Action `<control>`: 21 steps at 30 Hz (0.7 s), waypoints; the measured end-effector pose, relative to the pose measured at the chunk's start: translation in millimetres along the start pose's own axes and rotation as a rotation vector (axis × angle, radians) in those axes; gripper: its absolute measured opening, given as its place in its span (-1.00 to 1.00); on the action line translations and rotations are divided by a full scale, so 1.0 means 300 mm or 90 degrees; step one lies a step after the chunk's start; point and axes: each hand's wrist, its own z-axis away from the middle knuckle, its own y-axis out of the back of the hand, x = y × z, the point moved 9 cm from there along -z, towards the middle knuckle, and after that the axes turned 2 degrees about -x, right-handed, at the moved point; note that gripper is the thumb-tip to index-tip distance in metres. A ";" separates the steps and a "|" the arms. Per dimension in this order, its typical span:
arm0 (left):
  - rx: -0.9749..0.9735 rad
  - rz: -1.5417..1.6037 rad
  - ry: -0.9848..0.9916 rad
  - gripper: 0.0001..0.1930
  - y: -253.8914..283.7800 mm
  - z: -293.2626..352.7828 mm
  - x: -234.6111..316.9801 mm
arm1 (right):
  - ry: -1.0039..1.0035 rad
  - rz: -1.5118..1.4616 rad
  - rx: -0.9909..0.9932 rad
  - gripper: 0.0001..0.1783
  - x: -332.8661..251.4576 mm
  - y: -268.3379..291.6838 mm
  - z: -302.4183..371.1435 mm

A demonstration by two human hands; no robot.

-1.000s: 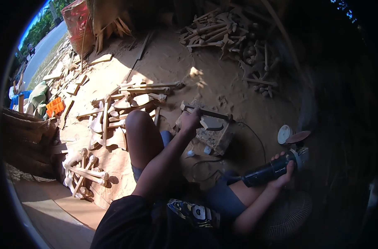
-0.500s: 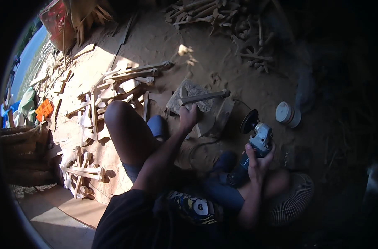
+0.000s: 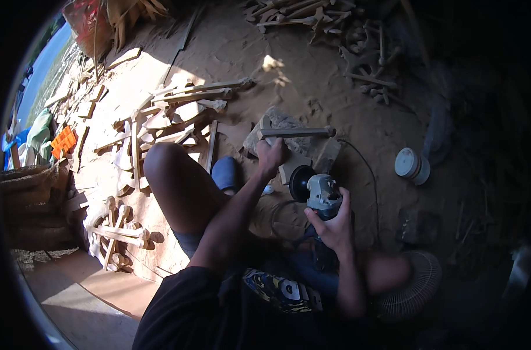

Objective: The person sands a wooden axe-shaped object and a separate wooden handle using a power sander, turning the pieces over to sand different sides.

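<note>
My left hand [image 3: 271,155] is closed round the left end of a long, flat-sided bone [image 3: 300,133]. The bone lies roughly level, its knobbed end to the right, above a rough grey stone block [image 3: 284,119]. A pale slab [image 3: 293,163] shows just below my fingers. In my right hand [image 3: 335,224] is an angle grinder [image 3: 323,195], gripped near its metal head. Its round black disc [image 3: 301,182] faces left, beside the pale slab and apart from the bone. Whether the disc spins I cannot tell.
Piles of bones [image 3: 178,111] lie on the sandy ground to the left, with another heap [image 3: 303,14] at the far side. A white tub [image 3: 408,163] stands to the right. A cord [image 3: 375,186] curves over the sand. A round wire fan guard [image 3: 414,283] is beside my right knee.
My right hand has brought the angle grinder left and slightly up, closer to the stone block. My left hand still holds the bone. The whole view has shifted a little.
</note>
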 end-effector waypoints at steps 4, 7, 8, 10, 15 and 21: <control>0.001 -0.027 0.008 -0.69 0.006 0.003 0.031 | -0.027 -0.001 -0.026 0.06 -0.028 -0.032 0.008; 0.018 -0.026 0.011 -0.69 -0.007 0.013 0.054 | 0.010 0.013 -0.001 0.07 -0.023 -0.021 0.008; 0.033 -0.053 0.004 -0.69 0.016 -0.006 0.038 | 0.009 0.020 0.007 0.07 -0.029 -0.026 0.001; 0.041 -0.077 -0.001 -0.69 0.024 -0.018 0.021 | 0.005 0.031 0.020 0.07 -0.009 -0.015 -0.004; 0.028 -0.111 0.017 -0.64 0.008 -0.023 -0.004 | 0.081 0.020 0.023 -0.05 -0.025 -0.004 -0.007; 0.044 -0.129 -0.020 -0.56 0.010 -0.042 -0.031 | -0.013 0.054 0.048 0.08 0.035 0.018 -0.008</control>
